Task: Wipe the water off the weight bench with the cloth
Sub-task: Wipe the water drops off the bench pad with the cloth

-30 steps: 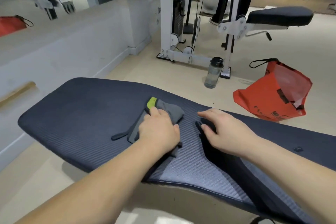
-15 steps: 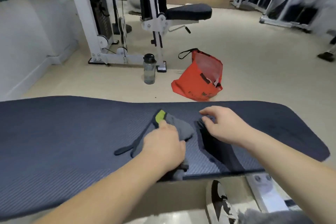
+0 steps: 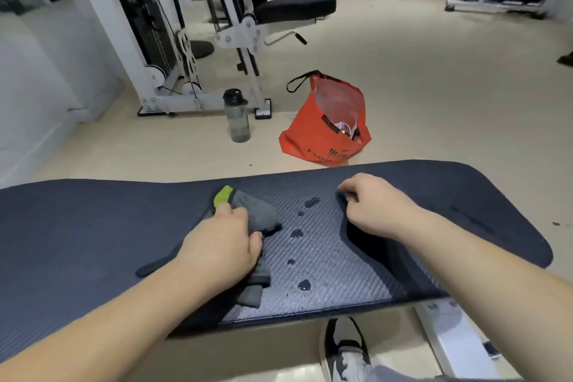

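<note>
The dark weight bench (image 3: 93,226) stretches across the lower half of the view, its textured pad lit in the middle. My left hand (image 3: 221,250) presses down on a grey cloth (image 3: 255,215) with a yellow-green tab at its far corner. Several water drops (image 3: 297,232) lie on the pad just right of the cloth, between my two hands. My right hand (image 3: 373,206) rests on the bench with its fingers curled down against the pad, holding nothing that I can see.
On the floor beyond the bench stand a clear water bottle (image 3: 237,116) and an open red bag (image 3: 328,127). A white cable machine (image 3: 173,71) with a black seat (image 3: 294,5) stands behind them. My shoe (image 3: 344,350) shows below the bench's near edge.
The view has swung right and closer. My left hand and the cloth have moved left, away from my right hand, uncovering water drops between them.
</note>
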A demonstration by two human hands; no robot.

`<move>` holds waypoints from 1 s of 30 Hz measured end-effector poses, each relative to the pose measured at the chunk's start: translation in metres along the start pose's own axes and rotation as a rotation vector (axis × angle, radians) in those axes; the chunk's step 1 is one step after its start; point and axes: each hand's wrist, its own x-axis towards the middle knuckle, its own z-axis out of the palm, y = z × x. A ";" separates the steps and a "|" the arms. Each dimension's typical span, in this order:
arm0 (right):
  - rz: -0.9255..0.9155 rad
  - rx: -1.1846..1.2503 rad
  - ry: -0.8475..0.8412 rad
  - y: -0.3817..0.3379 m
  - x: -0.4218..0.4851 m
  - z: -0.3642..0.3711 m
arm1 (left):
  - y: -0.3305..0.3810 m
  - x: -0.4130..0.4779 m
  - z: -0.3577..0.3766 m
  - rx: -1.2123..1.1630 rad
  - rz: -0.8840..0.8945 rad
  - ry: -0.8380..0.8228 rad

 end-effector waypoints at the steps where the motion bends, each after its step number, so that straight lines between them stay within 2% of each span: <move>1: -0.014 -0.008 -0.030 0.000 0.003 0.001 | 0.003 0.015 0.000 -0.016 0.004 0.027; 6: -0.012 0.007 -0.057 0.003 0.012 -0.004 | 0.025 0.100 -0.005 -0.083 -0.016 0.066; 9: 0.005 0.054 -0.031 0.010 0.013 -0.008 | 0.057 0.112 0.000 -0.134 0.001 0.115; 11: 0.003 0.092 -0.018 0.013 0.014 -0.009 | 0.076 0.093 0.008 -0.136 0.114 0.133; 13: 0.006 0.128 -0.018 0.015 0.013 -0.009 | 0.082 0.066 0.015 -0.114 0.315 0.149; 16: 0.012 0.149 -0.015 0.017 0.012 -0.007 | 0.061 0.063 0.008 -0.092 0.506 0.124; 18: -0.008 0.145 -0.009 0.018 0.011 -0.005 | 0.042 0.083 0.007 -0.022 0.427 0.122; 21: -0.050 0.125 0.002 0.017 0.009 0.000 | 0.034 0.100 0.009 -0.118 0.096 0.152; 23: -0.074 0.105 0.011 0.016 0.009 0.001 | 0.048 0.084 0.017 -0.152 0.054 0.191; 25: -0.087 0.092 0.010 0.012 0.008 0.001 | 0.056 0.047 0.026 -0.137 0.178 0.221; 28: -0.097 0.090 -0.009 0.006 0.008 0.001 | 0.038 -0.005 0.033 -0.194 0.482 0.207; 30: -0.098 0.076 -0.026 0.004 0.006 0.001 | 0.014 0.003 0.034 -0.182 0.536 0.223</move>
